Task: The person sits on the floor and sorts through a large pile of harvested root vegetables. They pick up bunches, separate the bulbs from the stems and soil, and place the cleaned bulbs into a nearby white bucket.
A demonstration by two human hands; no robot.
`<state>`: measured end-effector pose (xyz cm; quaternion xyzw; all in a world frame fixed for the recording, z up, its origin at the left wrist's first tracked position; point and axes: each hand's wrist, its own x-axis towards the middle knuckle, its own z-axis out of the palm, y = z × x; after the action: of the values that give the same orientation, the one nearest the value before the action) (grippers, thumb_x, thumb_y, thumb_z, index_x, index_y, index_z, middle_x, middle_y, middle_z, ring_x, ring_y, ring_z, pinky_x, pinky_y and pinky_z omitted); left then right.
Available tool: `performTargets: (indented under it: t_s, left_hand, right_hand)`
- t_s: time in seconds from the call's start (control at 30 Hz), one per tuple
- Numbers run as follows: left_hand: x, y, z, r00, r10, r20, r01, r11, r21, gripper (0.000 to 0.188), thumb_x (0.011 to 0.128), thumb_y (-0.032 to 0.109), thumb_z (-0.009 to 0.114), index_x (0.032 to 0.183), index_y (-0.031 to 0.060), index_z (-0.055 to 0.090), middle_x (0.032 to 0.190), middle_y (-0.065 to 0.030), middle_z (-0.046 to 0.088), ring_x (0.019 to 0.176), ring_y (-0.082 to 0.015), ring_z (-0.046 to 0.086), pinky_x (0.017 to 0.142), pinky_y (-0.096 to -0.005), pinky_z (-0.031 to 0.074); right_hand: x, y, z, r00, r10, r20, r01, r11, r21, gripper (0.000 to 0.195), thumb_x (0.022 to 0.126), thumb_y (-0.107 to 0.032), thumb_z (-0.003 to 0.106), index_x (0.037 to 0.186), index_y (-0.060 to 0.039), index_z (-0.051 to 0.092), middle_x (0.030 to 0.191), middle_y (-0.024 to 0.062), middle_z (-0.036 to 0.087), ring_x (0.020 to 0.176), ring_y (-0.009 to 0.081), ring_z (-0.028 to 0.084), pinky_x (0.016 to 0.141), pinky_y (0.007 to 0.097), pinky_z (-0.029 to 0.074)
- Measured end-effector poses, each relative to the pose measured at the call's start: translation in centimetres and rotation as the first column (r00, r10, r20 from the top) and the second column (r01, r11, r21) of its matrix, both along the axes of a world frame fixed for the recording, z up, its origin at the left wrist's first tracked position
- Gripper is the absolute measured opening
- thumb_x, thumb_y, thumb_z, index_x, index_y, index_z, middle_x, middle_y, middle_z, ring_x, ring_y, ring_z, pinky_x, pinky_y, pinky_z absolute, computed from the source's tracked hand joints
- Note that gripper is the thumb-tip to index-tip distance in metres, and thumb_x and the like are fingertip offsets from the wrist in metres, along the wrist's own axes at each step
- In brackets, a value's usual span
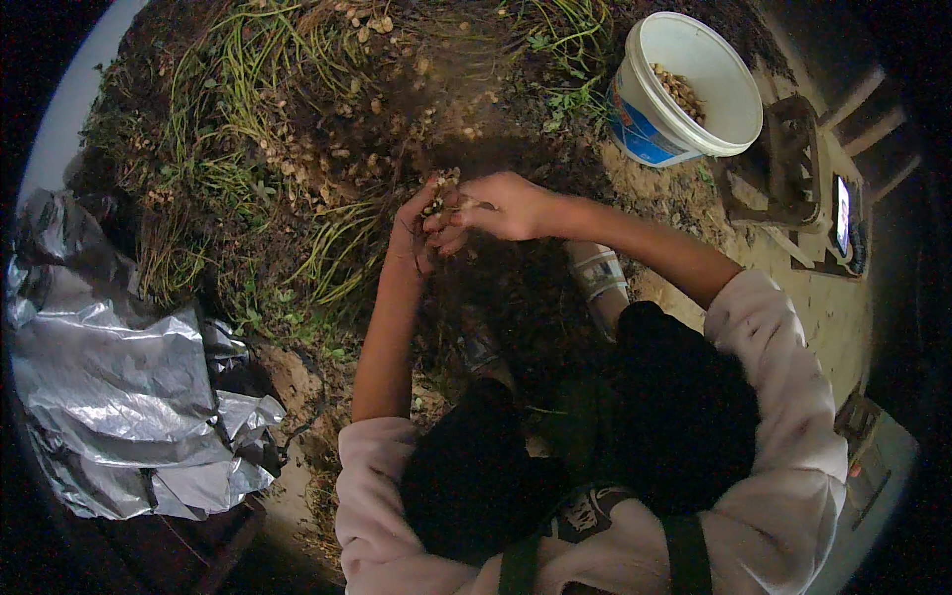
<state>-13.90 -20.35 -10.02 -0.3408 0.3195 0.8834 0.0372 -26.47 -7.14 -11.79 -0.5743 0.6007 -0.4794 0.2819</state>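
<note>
Both hands meet near the middle of the picture, above dark soil and plant litter. My left hand (pixel 425 216) is closed around a small clump of peanut pods and roots (pixel 444 190). From the right, my right hand (pixel 506 207) reaches to the same clump, its fingertips against the pods; a slight blur hides whether it grips one. Uprooted peanut plants (pixel 297 149) with green stems and pale pods lie heaped ahead and to the left. A white plastic bucket (pixel 647 82) with a blue label stands tilted at the upper right, with some peanuts (pixel 678 93) inside.
Crumpled silver sheeting (pixel 111 372) lies at the left. A brown plastic crate (pixel 807 163) stands right of the bucket, with a lit phone (pixel 843 216) beside it. My feet and dark-clad knees are below my hands.
</note>
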Motion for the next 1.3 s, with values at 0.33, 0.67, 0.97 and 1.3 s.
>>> performTargets:
  t_s: [0.33,0.67,0.97,1.3]
  left_hand:
    - [-2.1,2.6,2.5,0.929,-0.303,-0.21,0.286,0.952,-0.108,0.03,0.085,0.039,0.054,0.075,0.0116,0.047,0.048,0.0062,0.03,0.037,-0.0081,0.029,0.036,-0.0259,0.023]
    - [0.7,-1.4,0.9,0.994,0.093,-0.059,-0.092,0.996,0.016,0.024,0.089,0.027,0.052,0.095,0.0034,0.053,0.075,-0.0048,0.055,0.067,-0.0173,0.055,0.063,-0.0318,0.047]
    - [-2.4,-1.5,1.1,0.974,-0.027,-0.225,-0.011,0.986,-0.165,0.038,0.085,0.012,0.055,0.116,-0.0063,0.042,0.106,-0.0138,0.054,0.096,-0.0232,0.056,0.081,-0.036,0.048]
    - [-3.5,2.5,2.3,0.988,-0.114,0.103,0.153,0.721,-0.676,0.047,0.073,0.018,0.073,0.109,-0.0012,0.05,0.099,-0.0077,0.056,0.09,-0.0161,0.055,0.075,-0.0301,0.045]
  right_hand:
    - [-1.4,5.0,2.7,0.253,-0.05,0.966,-0.339,0.931,0.137,0.018,0.089,-0.02,0.05,0.075,-0.0112,0.045,0.055,-0.0074,0.028,0.044,0.0035,0.023,0.039,0.0202,0.018]
    - [-19.2,15.6,7.6,0.556,-0.8,-0.224,0.83,0.524,0.19,0.042,0.087,-0.044,0.049,0.099,-0.0036,0.058,0.073,0.0042,0.054,0.064,0.0126,0.049,0.057,0.0274,0.037]
    - [-17.8,12.3,0.3,0.344,-0.639,-0.688,0.731,0.642,-0.231,0.037,0.088,-0.034,0.051,0.105,-0.0008,0.058,0.094,0.0183,0.062,0.087,0.0333,0.059,0.077,0.0372,0.045]
    - [-2.0,3.0,-1.7,0.844,-0.291,0.45,0.08,0.899,0.43,0.034,0.09,-0.023,0.051,0.116,-0.0007,0.048,0.098,0.0053,0.057,0.085,0.0125,0.055,0.068,0.0281,0.048]
